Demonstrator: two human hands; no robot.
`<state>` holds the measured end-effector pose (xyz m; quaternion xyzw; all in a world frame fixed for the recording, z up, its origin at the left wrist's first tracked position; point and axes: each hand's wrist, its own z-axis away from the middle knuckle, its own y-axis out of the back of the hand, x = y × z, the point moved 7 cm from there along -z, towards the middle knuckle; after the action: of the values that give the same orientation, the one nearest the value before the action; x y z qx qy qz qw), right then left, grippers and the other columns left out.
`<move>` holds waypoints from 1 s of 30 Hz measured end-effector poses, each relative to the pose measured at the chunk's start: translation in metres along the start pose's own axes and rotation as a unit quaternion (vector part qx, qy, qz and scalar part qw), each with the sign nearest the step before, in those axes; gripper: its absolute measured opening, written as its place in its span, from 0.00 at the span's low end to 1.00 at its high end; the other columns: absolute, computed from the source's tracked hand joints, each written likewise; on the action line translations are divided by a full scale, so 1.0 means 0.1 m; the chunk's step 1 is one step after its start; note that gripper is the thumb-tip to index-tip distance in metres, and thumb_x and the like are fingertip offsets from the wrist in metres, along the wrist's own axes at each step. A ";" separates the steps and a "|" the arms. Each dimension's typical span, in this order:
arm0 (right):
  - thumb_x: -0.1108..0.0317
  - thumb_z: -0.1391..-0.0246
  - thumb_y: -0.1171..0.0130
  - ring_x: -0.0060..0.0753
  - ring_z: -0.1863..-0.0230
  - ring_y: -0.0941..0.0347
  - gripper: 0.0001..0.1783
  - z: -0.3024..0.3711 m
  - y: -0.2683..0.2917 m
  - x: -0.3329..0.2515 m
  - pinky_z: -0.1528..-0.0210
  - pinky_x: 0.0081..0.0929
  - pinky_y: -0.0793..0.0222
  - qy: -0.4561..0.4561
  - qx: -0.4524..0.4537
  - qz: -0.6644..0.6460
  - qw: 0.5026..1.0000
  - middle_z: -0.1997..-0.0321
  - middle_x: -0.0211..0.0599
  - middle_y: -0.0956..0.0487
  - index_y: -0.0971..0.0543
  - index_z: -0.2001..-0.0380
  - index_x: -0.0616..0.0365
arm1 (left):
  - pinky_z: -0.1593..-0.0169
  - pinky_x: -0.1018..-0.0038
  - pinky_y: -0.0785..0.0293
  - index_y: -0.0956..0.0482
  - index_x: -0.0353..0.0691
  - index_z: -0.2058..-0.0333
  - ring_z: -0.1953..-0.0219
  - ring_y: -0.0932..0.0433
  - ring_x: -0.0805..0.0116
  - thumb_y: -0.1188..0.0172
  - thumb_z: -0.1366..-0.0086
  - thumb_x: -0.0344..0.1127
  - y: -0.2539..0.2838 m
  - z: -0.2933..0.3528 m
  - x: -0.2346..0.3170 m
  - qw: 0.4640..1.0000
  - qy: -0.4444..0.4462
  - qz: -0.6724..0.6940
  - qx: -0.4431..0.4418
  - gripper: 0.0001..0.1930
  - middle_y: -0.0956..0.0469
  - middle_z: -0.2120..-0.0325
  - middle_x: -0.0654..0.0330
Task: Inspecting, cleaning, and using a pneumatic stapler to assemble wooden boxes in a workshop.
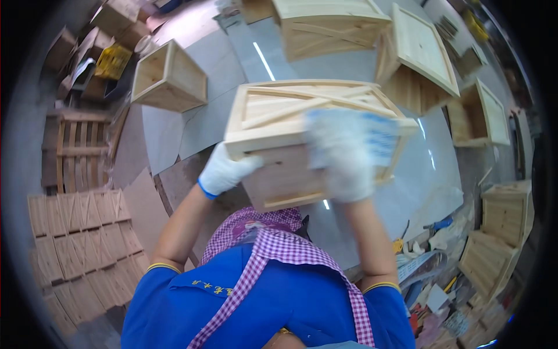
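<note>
A pale wooden box (273,174) with crossed slats on its upper face is held tilted in front of me. My left hand (225,171), in a white glove with a blue cuff, grips its left edge with the thumb over the near side. Over the box's right part is my right hand (343,157), gloved in white and smeared by motion. Under and beside it shows a white sheet with blue print (381,136), pressed against the box; its material is too blurred to tell. The right fingers are partly hidden.
More wooden boxes stand beyond on grey sheeting: one far left (174,78), one at the back (331,29), others at right (418,58). Slatted panels (87,250) lie at lower left. Tools and scraps (436,279) clutter the lower right, near another box (491,262).
</note>
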<state>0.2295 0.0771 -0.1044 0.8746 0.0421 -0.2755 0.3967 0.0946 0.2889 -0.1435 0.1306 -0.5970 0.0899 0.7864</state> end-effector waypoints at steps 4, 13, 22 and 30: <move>0.74 0.53 0.33 0.57 0.29 0.28 0.31 -0.43 -0.60 -1.39 0.22 0.59 0.43 0.108 -0.044 -0.072 0.990 0.33 0.47 0.21 0.18 0.41 0.53 | 0.37 0.64 0.24 0.22 0.37 0.38 0.41 0.20 0.63 0.30 0.33 0.39 0.07 0.29 -0.82 0.956 0.002 0.291 0.033 0.27 0.18 0.42 0.57; 0.73 0.60 0.27 0.62 0.28 0.31 0.38 -0.13 -0.40 -0.85 0.21 0.59 0.44 -0.010 -0.088 0.114 0.990 0.34 0.50 0.21 0.20 0.39 0.53 | 0.40 0.64 0.21 0.17 0.38 0.44 0.45 0.16 0.60 0.31 0.34 0.44 -0.18 0.32 -0.54 0.992 0.029 0.114 -0.035 0.23 0.14 0.49 0.51; 0.76 0.53 0.34 0.62 0.27 0.31 0.33 -0.20 -0.36 -1.07 0.23 0.58 0.42 -0.026 -0.077 0.101 0.992 0.32 0.52 0.23 0.20 0.39 0.57 | 0.45 0.63 0.18 0.14 0.35 0.51 0.54 0.12 0.55 0.30 0.38 0.44 -0.08 0.26 -0.39 0.998 -0.004 -0.054 -0.031 0.22 0.11 0.61 0.52; 0.75 0.52 0.35 0.61 0.26 0.33 0.35 -0.32 -0.39 -1.25 0.23 0.58 0.42 -0.005 -0.064 0.126 0.990 0.29 0.54 0.25 0.22 0.36 0.57 | 0.45 0.63 0.17 0.14 0.37 0.52 0.56 0.12 0.53 0.30 0.39 0.47 -0.17 0.26 -0.25 0.993 -0.105 -0.053 0.008 0.22 0.11 0.61 0.54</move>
<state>0.1263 0.1447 -0.0493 0.8444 -0.0526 -0.2250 0.4833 0.0688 0.2652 -0.1627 0.1773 -0.6681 0.0388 0.7216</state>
